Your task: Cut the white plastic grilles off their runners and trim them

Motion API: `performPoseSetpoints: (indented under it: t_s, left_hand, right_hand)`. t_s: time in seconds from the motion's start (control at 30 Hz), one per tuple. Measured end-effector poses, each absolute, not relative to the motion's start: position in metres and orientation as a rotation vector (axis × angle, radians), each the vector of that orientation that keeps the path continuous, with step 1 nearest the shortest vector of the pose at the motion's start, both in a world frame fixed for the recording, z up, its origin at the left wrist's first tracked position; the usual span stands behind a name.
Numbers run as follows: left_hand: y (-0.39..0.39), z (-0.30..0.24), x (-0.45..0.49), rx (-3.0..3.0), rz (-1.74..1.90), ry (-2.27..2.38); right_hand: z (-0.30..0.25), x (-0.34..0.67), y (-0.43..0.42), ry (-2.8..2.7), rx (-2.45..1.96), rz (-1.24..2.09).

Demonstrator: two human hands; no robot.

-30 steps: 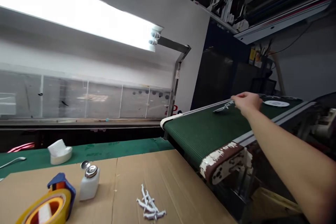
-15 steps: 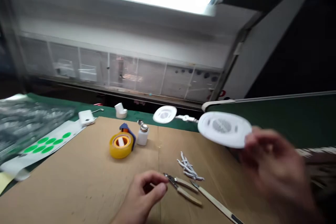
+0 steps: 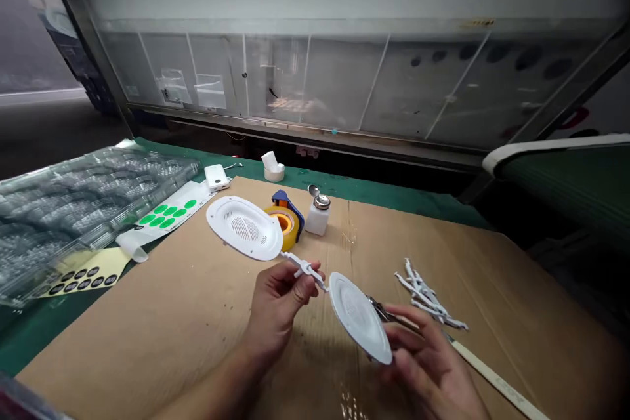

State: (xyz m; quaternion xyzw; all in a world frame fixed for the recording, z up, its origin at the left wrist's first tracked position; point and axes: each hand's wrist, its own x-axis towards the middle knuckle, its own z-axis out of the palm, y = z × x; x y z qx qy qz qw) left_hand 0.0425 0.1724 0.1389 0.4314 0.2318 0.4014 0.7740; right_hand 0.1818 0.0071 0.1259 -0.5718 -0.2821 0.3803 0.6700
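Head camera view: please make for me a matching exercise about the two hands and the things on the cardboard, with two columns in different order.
Things:
1. left hand
2. right hand
3. small white bottle
4. white plastic strips

Places or states:
A. lying in a loose pile on the cardboard
B. pinching the white plastic bar
C. standing beside the tape roll
D. holding the rim of the lower white cover

Right pairs: 1-B, 2-D, 3-C, 4-A.
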Motion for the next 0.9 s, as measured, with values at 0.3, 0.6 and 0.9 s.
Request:
performPoseSetpoints:
  t_s: [0.3,0.6,0.9]
  left_hand:
    - [0.154,0.147,0.041,1.219,0.808,0.595]
    - [0.133,0.133,0.04,1.453,0.357,0.428]
    - [0.132,0.132,0.041,1.565,0.221,0.371]
  right_hand:
    - [0.141,0.202,0.001,-0.956,-1.795,0.424]
    - [0.152,0.19,0.004,-0.954,-1.441,0.843]
    - [0.145,0.183,0.008,-0.907,-1.428,0.792]
